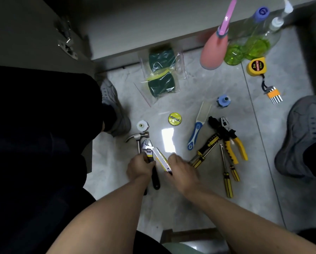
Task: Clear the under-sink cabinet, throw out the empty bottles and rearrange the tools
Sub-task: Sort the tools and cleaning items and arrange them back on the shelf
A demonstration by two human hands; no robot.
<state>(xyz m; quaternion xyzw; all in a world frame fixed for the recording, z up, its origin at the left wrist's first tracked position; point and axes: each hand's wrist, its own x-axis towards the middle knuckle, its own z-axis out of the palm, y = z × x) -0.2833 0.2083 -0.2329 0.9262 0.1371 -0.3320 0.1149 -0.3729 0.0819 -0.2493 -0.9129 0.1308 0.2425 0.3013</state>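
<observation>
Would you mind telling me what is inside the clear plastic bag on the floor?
The clear bag holds dark green scouring pads with a yellow sponge edge showing between them. Their exact number cannot be counted through the creased plastic.

We gripped the adjustable wrench [148, 149] in our left hand [139, 166], its fingers [150, 163] curled round the black handle. Our right hand [182, 170] pinched the yellow utility knife [161, 159] just beside it. Just beyond the left fingers lay a hammer [138, 138] on the floor [199, 88], with a white cap [142, 126] past it. Right of the right fingers lay screwdrivers [204, 151] and pliers [230, 140]. Far beyond stood a pink spray bottle [213, 50] and clear bottles [252, 37].
</observation>
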